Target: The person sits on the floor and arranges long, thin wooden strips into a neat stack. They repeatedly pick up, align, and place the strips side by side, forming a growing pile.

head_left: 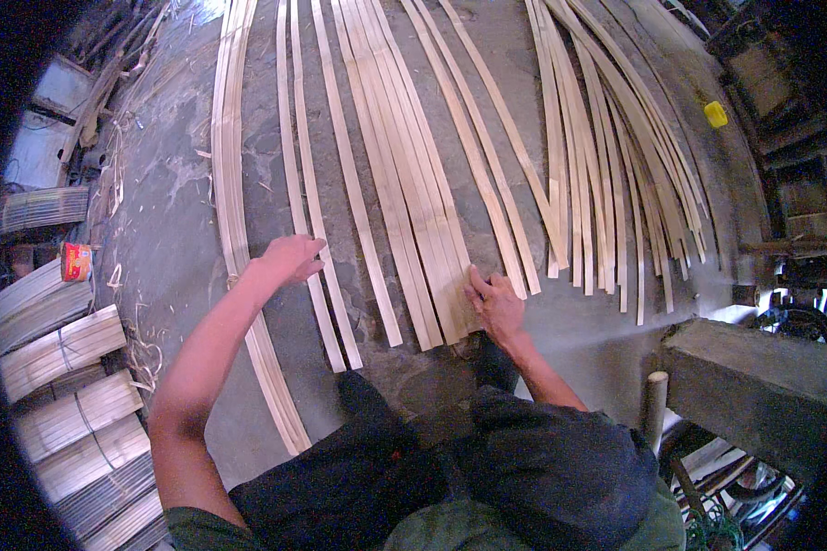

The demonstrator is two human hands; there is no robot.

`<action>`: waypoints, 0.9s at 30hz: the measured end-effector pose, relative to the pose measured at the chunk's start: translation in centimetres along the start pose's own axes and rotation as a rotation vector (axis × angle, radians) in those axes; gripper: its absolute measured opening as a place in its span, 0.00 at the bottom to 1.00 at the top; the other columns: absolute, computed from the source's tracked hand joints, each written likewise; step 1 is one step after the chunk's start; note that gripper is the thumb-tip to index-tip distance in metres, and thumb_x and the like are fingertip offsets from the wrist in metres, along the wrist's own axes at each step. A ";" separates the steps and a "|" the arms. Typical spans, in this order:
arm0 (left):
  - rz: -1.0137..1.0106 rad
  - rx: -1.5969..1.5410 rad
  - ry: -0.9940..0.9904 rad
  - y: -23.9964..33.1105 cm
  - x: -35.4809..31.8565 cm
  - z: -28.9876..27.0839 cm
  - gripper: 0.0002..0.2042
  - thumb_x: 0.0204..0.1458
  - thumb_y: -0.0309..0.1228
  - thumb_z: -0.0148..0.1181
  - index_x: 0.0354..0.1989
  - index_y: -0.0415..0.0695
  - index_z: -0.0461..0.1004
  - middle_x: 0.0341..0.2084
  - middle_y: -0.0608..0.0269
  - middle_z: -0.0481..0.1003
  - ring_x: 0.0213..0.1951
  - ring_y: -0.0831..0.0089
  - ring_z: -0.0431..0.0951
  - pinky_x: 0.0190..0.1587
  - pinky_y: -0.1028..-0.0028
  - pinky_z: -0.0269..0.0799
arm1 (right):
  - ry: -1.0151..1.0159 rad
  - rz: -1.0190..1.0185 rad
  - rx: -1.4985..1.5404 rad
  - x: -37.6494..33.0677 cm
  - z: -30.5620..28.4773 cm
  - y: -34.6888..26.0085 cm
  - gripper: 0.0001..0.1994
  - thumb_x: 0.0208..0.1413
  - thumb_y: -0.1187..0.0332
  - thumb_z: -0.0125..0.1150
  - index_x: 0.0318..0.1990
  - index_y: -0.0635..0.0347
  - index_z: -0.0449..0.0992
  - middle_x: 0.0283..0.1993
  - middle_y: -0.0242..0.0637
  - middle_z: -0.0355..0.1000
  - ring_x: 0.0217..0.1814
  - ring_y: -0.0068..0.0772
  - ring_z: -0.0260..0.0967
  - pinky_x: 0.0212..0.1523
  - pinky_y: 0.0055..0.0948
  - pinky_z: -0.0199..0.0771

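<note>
Long, thin pale bamboo strips lie lengthwise on the grey floor. Several sit side by side as a flat group (404,184) in the middle. My right hand (498,305) has its bent fingers at the right edge of this group, near its close end, on the outermost strip. To the left, my left hand (291,260) reaches over a pair of strips (317,303), its fingers curled at them. A single strip (358,220) lies between that pair and the group. A bundle of strips (234,184) passes under my left forearm.
Loose strips (602,184) fan out at the right, beside a few separate strips (487,165). Tied bundles (69,340) are stacked at left, with a red tin (76,262) on them. A concrete block (744,376) stands at right; a yellow object (715,114) lies farther back.
</note>
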State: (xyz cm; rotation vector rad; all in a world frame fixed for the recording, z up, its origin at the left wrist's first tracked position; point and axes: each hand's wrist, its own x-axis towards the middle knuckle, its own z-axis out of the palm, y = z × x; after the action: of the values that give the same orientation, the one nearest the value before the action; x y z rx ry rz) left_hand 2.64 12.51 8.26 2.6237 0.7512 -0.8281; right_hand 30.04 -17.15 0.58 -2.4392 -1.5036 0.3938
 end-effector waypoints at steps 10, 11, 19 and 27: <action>-0.032 -0.015 0.009 0.0 -0.5 0.2 0.18 0.56 0.41 0.55 0.49 0.42 0.70 0.39 0.46 0.77 0.45 0.48 0.77 0.47 0.52 0.74 | 0.415 0.004 -0.167 5.9 -4.9 6.8 0.23 0.56 0.61 0.59 0.59 0.52 0.69 0.49 0.46 0.70 0.49 0.51 0.68 0.46 0.44 0.71; -0.037 -0.015 -0.006 -0.1 -0.1 0.3 0.18 0.56 0.41 0.55 0.49 0.42 0.71 0.39 0.46 0.77 0.45 0.48 0.77 0.47 0.52 0.74 | 0.440 0.015 -0.229 6.3 -5.1 8.3 0.24 0.56 0.61 0.60 0.60 0.52 0.68 0.49 0.47 0.69 0.49 0.52 0.68 0.46 0.44 0.71; -0.047 -0.059 0.016 -0.1 0.0 0.8 0.16 0.54 0.39 0.56 0.45 0.40 0.73 0.40 0.47 0.77 0.46 0.49 0.77 0.47 0.52 0.74 | 0.221 0.044 0.049 7.7 -6.8 10.0 0.27 0.51 0.69 0.60 0.60 0.60 0.65 0.45 0.56 0.70 0.46 0.59 0.69 0.45 0.47 0.70; 0.005 -0.029 0.041 -0.7 0.3 1.4 0.17 0.54 0.40 0.56 0.45 0.40 0.73 0.37 0.46 0.77 0.43 0.48 0.79 0.45 0.52 0.75 | 0.422 0.096 0.475 7.0 -8.1 3.7 0.19 0.60 0.63 0.59 0.54 0.65 0.70 0.30 0.39 0.72 0.31 0.26 0.67 0.33 0.29 0.69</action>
State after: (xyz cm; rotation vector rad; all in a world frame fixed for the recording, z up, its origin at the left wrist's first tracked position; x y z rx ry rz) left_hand 1.83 12.59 6.90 2.6229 0.7615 -0.7587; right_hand 39.03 -13.05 6.17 -2.0538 -0.9871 0.2032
